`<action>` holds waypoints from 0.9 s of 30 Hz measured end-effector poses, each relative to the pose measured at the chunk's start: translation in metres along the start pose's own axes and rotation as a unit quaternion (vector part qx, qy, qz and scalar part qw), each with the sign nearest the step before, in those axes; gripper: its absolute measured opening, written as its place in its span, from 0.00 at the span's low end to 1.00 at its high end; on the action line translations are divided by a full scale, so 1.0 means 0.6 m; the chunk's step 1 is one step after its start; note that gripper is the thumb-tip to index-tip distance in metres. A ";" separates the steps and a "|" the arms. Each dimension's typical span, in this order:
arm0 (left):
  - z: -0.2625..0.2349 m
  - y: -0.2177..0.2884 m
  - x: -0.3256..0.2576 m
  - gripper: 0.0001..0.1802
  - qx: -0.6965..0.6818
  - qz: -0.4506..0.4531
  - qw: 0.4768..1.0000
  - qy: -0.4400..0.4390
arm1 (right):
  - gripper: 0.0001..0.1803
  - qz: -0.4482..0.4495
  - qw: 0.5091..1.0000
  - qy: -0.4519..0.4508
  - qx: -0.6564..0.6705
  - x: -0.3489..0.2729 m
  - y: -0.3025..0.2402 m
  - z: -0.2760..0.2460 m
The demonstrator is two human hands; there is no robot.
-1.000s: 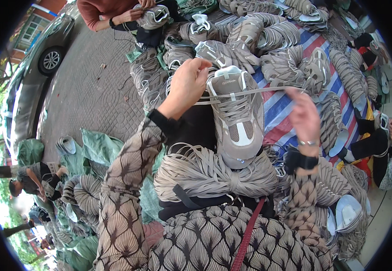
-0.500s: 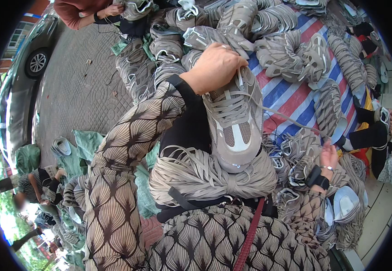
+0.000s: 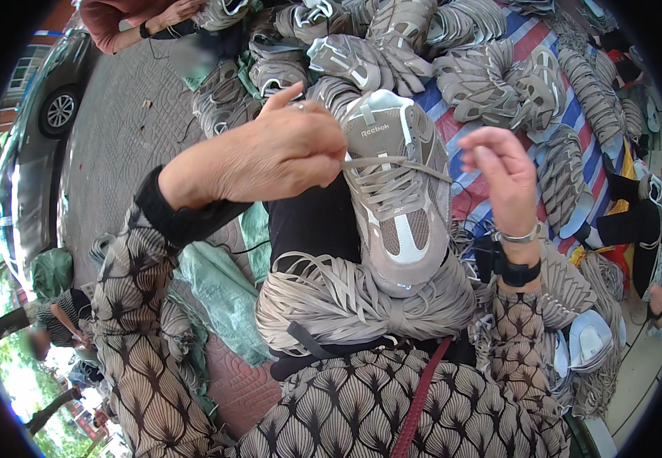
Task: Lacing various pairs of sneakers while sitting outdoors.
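Observation:
A grey and white sneaker (image 3: 400,221) rests toe-down on my lap, on a thick bundle of grey laces (image 3: 331,305). My left hand (image 3: 270,156) is closed at the shoe's upper left edge and pinches a grey lace (image 3: 392,164) that runs across the tongue. My right hand (image 3: 503,179) hovers just right of the shoe with loosely curled, parted fingers. I see no lace in it. It wears a silver bracelet and a black wristband.
Several grey sneakers (image 3: 361,61) and lace bundles (image 3: 575,160) lie heaped on a red, white and blue striped sheet (image 3: 461,114) ahead and to the right. Another person's arm (image 3: 148,23) reaches in at the top left. A parked car (image 3: 41,130) stands on the paving at left.
My left hand stayed at the shoe's top while pulling the lace. My right hand dropped low to the right, then rose back beside the shoe. The camera came closer to the shoe.

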State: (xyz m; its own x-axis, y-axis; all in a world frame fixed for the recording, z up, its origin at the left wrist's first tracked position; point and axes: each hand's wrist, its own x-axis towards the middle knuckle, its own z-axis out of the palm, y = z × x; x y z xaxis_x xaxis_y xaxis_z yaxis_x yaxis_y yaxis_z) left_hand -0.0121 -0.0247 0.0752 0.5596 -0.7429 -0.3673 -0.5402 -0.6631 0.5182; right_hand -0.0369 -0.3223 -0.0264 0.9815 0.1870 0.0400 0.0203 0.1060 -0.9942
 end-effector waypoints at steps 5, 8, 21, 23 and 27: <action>-0.023 0.034 -0.068 0.10 -0.067 -0.022 0.997 0.014 | 0.09 -0.075 0.937 -0.287 -0.184 0.059 -0.062 0.105; -0.015 0.044 -0.103 0.09 -0.106 0.002 0.994 0.037 | 0.13 0.024 0.912 -0.402 -0.079 0.073 -0.050 0.142; 0.095 0.010 -0.227 0.15 -0.434 0.052 0.890 0.134 | 0.13 -0.040 0.930 -0.224 0.289 0.040 -0.132 0.113; 0.111 -0.004 -0.216 0.14 -0.443 0.058 0.884 0.140 | 0.13 -0.063 0.925 -0.166 0.337 0.036 -0.121 0.068; 0.128 -0.020 -0.169 0.13 -0.517 0.101 0.843 0.111 | 0.13 -0.060 0.912 -0.037 0.405 0.004 -0.086 -0.026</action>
State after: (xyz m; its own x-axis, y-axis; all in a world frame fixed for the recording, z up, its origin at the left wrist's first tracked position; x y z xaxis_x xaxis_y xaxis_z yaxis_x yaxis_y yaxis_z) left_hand -0.1109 0.0515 0.0469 0.6882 -0.7190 -0.0971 0.1332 -0.0063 0.9911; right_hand -0.0324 -0.3425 0.0235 0.9652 0.1887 0.1811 -0.0489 0.8104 -0.5838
